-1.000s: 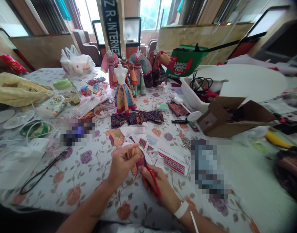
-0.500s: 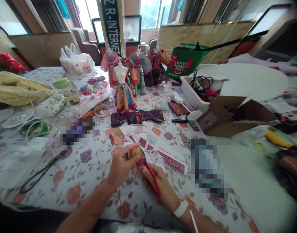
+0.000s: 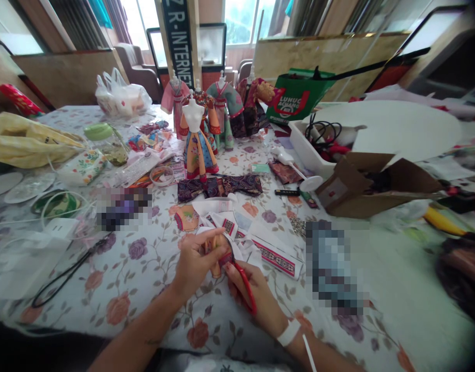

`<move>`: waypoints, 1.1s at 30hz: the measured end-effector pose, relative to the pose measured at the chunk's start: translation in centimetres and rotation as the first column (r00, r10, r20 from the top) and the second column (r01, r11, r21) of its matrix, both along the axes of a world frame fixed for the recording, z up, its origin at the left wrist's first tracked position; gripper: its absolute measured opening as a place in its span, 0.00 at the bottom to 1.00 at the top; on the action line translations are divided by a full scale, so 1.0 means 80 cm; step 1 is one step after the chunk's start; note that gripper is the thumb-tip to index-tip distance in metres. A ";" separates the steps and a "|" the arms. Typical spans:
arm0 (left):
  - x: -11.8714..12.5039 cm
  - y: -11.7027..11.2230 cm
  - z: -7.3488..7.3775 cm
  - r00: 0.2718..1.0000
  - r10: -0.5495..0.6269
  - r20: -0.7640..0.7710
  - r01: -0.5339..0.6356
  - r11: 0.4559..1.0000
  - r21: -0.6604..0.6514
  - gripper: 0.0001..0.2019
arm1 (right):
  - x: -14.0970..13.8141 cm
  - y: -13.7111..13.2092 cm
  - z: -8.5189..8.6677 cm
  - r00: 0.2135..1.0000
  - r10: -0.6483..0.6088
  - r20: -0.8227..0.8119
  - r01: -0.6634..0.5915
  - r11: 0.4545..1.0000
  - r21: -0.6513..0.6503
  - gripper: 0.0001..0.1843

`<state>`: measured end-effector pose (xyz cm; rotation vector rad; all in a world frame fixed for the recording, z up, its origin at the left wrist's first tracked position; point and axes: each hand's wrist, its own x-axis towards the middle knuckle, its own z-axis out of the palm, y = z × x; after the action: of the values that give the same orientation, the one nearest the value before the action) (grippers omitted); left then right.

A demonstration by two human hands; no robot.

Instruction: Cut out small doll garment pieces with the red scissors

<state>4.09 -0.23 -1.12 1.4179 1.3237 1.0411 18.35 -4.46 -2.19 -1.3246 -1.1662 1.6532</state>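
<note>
My left hand (image 3: 194,264) pinches a small orange fabric piece (image 3: 216,253) with white cloth gathered around it. My right hand (image 3: 253,297) grips red-handled scissors (image 3: 245,288), whose blades reach in against the fabric and are mostly hidden by my fingers. Just right of the hands lies a white strip with a red woven band (image 3: 275,257). A patterned orange cloth scrap (image 3: 186,218) sits to the upper left, and a dark paisley cloth (image 3: 217,188) lies farther ahead. A white band (image 3: 289,332) circles my right wrist.
Several dressed doll mannequins (image 3: 198,139) stand ahead on the floral tablecloth (image 3: 105,289). To the right are a white bin of cables (image 3: 307,150) and an open cardboard box (image 3: 361,186). A white power adapter with cord (image 3: 47,243) lies left. Two pixelated patches cover objects near the hands.
Both hands keep the same grip on the fabric and scissors. The whole scene has shifted slightly upward in view.
</note>
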 end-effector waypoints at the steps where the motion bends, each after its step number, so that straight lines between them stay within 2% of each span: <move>1: 0.000 0.000 -0.001 1.000 0.002 -0.008 -0.002 1.000 0.005 0.18 | 0.000 0.000 0.000 1.000 0.000 0.002 0.000 1.000 0.008 0.25; 6: -0.001 0.001 -0.005 0.998 0.015 -0.062 -0.013 0.999 0.030 0.17 | -0.001 0.001 0.000 1.000 -0.011 -0.003 0.012 1.000 0.012 0.25; 24: -0.001 0.001 -0.008 0.993 0.038 -0.111 -0.034 0.999 0.032 0.17 | 0.000 -0.002 -0.002 1.000 -0.024 -0.012 0.024 0.999 -0.032 0.24; 33: -0.001 0.002 -0.004 1.000 0.018 -0.025 -0.017 1.000 0.014 0.19 | 0.000 -0.001 0.002 1.000 -0.020 -0.001 0.020 1.000 -0.018 0.24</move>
<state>3.99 -0.08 -1.43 1.4368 1.3516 1.0490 18.32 -4.52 -2.03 -1.3422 -1.1362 1.6535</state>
